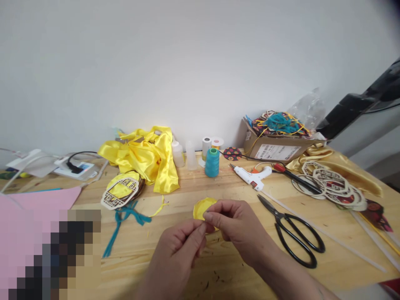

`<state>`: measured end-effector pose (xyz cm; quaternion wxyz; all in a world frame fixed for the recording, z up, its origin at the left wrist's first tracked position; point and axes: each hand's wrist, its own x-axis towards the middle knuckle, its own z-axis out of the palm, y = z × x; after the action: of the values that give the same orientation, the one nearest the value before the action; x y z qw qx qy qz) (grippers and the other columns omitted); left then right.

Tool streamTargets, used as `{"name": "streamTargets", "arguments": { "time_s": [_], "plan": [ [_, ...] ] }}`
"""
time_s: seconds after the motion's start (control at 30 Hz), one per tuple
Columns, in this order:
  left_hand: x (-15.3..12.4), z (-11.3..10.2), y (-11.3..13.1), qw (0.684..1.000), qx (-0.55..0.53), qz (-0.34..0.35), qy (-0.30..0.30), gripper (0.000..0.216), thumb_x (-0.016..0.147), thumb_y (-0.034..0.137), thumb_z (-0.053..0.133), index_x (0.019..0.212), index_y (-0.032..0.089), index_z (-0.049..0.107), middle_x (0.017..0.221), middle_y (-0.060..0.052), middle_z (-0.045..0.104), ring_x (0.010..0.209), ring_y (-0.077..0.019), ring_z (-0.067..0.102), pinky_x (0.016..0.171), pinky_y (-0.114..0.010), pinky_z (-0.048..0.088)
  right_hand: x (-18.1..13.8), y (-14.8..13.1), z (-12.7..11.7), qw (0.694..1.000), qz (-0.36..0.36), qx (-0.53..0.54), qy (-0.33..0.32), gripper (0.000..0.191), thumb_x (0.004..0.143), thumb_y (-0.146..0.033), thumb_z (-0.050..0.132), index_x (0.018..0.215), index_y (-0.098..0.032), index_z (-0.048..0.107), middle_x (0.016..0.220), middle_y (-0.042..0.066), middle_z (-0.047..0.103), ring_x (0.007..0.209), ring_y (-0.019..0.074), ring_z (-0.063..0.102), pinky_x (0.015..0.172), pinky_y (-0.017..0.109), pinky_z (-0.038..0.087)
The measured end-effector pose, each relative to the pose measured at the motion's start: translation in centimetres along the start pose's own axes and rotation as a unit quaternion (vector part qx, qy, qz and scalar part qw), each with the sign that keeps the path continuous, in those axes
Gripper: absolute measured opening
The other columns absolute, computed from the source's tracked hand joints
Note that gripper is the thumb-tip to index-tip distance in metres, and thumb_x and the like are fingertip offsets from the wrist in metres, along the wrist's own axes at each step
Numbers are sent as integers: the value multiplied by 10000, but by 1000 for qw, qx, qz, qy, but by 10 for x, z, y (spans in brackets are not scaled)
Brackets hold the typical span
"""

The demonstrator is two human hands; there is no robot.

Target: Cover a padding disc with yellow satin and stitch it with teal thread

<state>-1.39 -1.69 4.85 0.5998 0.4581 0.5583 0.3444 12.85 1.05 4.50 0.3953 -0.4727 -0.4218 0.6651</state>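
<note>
Low in the middle of the view, my left hand and my right hand meet, thumbs and forefingers pinched together. Whatever lies between the fingertips is too small to make out. Just behind them is a round yellow fabric-covered disc, partly hidden by my right fingers; I cannot tell whether it is held or lies on the table. Black-handled scissors lie to the right of my right hand, blades slightly apart. Beyond the disc stands a teal thread cone.
On the wooden table are a white glue gun, yellow satin, fretwork wooden pieces, teal cords and more cutout rings. A filled cardboard box stands at the back right, pink sheet at left.
</note>
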Motion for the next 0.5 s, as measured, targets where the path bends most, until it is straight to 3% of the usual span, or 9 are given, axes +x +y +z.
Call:
{"name": "streamTargets", "arguments": {
  "time_s": [0.2,0.3,0.37,0.43,0.5],
  "plan": [
    [3,2,1,990,-134,-50,22,245,739,397,635,726,155,674,421,89,355,416,-71,244,401,-204,178,5,-2,3,999,-16,-46,20,144,709,-283,669,670,-145,660,602,-26,631,427,39,343,430,195,276],
    [4,2,0,984,-161,-62,35,239,712,384,670,719,147,693,426,93,357,405,-56,231,391,-193,167,4,-5,-4,986,-66,-145,52,195,765,-320,610,673,-153,648,591,-17,595,492,80,439,491,217,356],
    [5,1,-1,983,-164,-59,49,234,697,377,688,723,145,704,436,92,367,399,-47,234,388,-188,159,-3,-7,-21,941,-139,-288,107,256,835,-335,518,706,-162,656,659,16,611,616,130,532,597,256,419],
    [7,-1,-2,983,-162,-51,65,230,687,370,701,739,146,714,442,91,375,397,-45,243,387,-185,159,-18,-5,-47,855,-191,-448,178,302,878,-334,426,822,-172,674,813,61,652,766,188,589,719,322,448],
    [7,-4,-4,983,-160,-49,75,226,683,362,707,748,147,723,438,90,371,398,-46,246,385,-186,161,-37,1,-79,756,-170,-579,252,331,856,-359,414,974,-180,666,955,99,662,841,256,612,748,403,466]
  ]
}}
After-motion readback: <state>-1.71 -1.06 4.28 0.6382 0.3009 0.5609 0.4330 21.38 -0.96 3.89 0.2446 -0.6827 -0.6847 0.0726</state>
